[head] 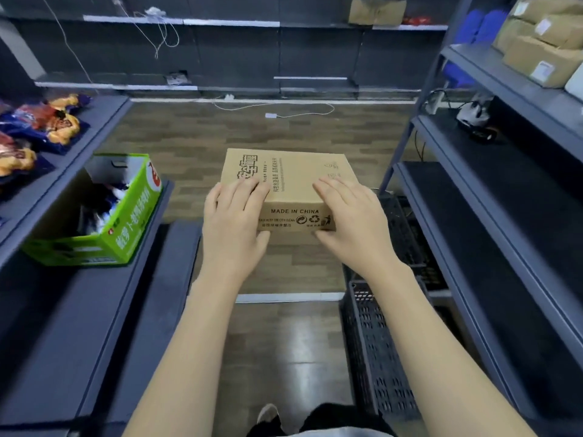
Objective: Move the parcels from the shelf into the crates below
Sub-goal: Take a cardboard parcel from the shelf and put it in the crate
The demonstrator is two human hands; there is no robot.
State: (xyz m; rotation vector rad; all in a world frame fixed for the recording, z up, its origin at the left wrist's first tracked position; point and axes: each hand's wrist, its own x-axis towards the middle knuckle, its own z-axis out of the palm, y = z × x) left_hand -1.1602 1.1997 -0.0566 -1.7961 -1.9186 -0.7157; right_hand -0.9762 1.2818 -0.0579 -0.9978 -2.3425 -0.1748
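Head view: you hold a cardboard box (288,184) out in front of you above the wooden floor (176,137), between the two shelving units. Your left hand (233,222) grips its near left corner, fingers curled over the top, thumb on the front face. Your right hand (350,222) grips the near right corner likewise. A dark plastic crate (378,348) stands on the floor just below and to your right. More parcels (542,42) sit on the right upper shelf (504,77). A green carton (104,212) rests on the left shelf.

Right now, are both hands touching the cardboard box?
Touching. The head view shows the left hand and right hand gripping the cardboard box, fingers on top and thumbs on its near face.
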